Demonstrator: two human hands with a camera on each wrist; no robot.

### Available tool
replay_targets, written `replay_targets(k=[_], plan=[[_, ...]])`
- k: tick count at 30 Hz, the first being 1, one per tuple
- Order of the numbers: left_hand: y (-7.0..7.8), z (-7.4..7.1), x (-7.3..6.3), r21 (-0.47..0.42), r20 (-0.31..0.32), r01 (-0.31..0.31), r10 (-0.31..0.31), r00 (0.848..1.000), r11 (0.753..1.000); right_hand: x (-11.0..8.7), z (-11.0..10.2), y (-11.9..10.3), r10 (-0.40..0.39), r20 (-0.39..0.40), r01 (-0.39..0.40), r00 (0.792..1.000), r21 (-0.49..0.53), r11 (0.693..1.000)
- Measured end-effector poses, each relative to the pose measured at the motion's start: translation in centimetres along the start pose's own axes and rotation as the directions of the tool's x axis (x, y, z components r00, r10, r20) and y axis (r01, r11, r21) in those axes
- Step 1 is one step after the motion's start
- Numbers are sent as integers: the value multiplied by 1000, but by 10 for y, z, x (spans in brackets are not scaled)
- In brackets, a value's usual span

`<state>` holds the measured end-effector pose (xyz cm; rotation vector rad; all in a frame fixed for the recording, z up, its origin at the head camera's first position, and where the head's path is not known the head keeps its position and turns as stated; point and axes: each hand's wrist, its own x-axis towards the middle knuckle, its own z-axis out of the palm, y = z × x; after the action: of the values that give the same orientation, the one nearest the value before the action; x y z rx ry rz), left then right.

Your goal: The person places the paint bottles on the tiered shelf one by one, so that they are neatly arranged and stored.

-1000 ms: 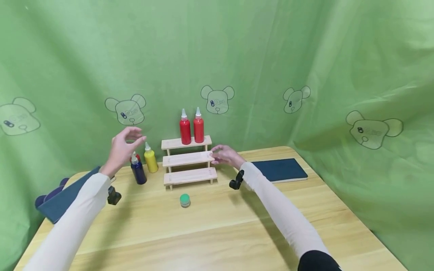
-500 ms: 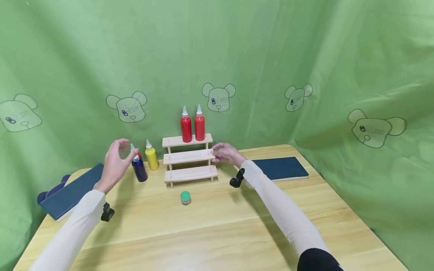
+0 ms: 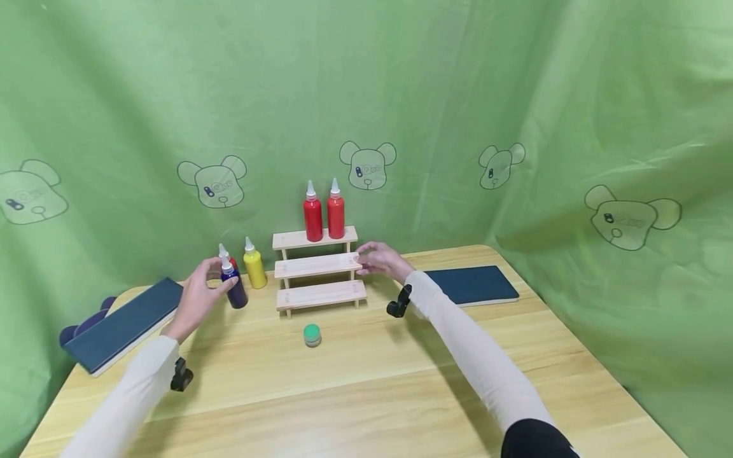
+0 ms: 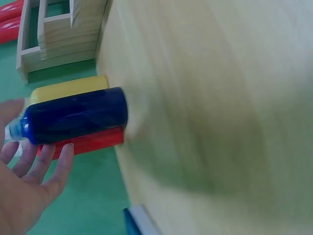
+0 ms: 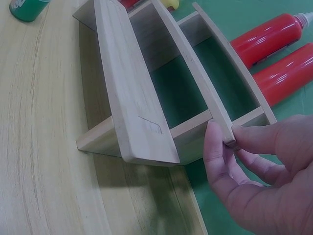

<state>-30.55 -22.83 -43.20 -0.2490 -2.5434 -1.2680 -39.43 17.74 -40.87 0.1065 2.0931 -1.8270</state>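
Observation:
My left hand (image 3: 200,294) is around the upper part of a dark blue squeeze bottle (image 4: 76,116), thumb on one side and loosely bent fingers on the other. A firm hold is not visible. Behind the blue bottle stand a yellow bottle (image 3: 254,268) and a mostly hidden red bottle (image 4: 93,142). My right hand (image 3: 380,261) pinches the right end of the middle step of a three-step wooden rack (image 5: 134,88) between thumb and fingers. On its top step stand two bottles, one deep red (image 3: 313,220) and one lighter red (image 3: 336,217), with white nozzles.
A small green-lidded jar (image 3: 312,335) sits in front of the rack. A dark blue book (image 3: 475,285) lies at the right. Another dark blue book (image 3: 126,324) lies at the left, beside a purple object (image 3: 91,323). Green curtain (image 3: 435,114) surrounds the wooden table (image 3: 343,407).
My left hand has come down from above the bottles to around the blue one. The right hand has stayed at the rack's middle step.

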Motion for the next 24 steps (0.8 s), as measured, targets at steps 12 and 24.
replay_targets(k=[12, 24], plan=[[-6, 4, -5, -75, 22, 63, -61, 998, 995, 0, -1, 0, -9, 17, 9, 1000, 2, 1000], [-14, 10, -7, -220, 95, 107, -87, 992, 970, 1, -1, 0, 4, 27, -4, 1000, 16, 1000]])
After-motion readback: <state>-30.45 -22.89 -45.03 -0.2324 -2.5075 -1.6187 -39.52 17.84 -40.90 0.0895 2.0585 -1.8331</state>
